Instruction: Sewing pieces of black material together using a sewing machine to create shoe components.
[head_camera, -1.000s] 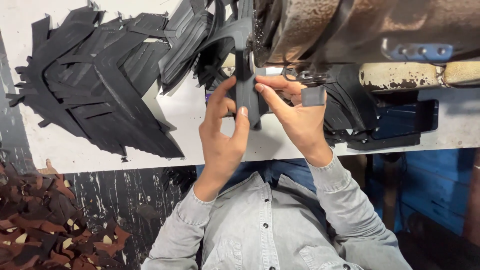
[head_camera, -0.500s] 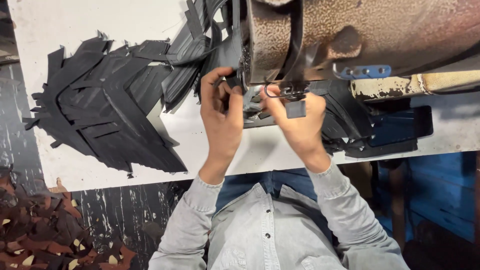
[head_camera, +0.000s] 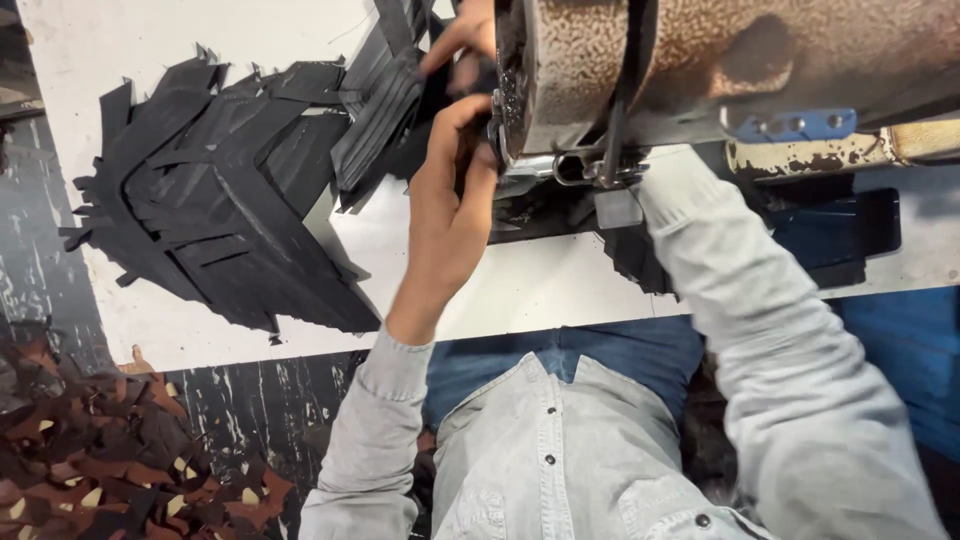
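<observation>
At the machine's left end, both my hands work dark strips on the white tabletop (head_camera: 560, 290).

My left hand (head_camera: 445, 215) is raised against the edge of the rusty machine (head_camera: 700, 60), its fingers (head_camera: 470, 125) curled shut on a dark strip (head_camera: 470, 165) pressed up to the metal. My right hand (head_camera: 465, 35) reaches past the machine, its sleeve (head_camera: 760, 330) crossing under the housing; only a few fingers show at the top, touching the fanned strips (head_camera: 385, 110), and I cannot tell whether they are gripping. Left of the hands a big pile of black cut pieces (head_camera: 210, 200) lies on the tabletop. Below the tabletop's edge, brown scraps (head_camera: 90, 470) cover the floor.
</observation>
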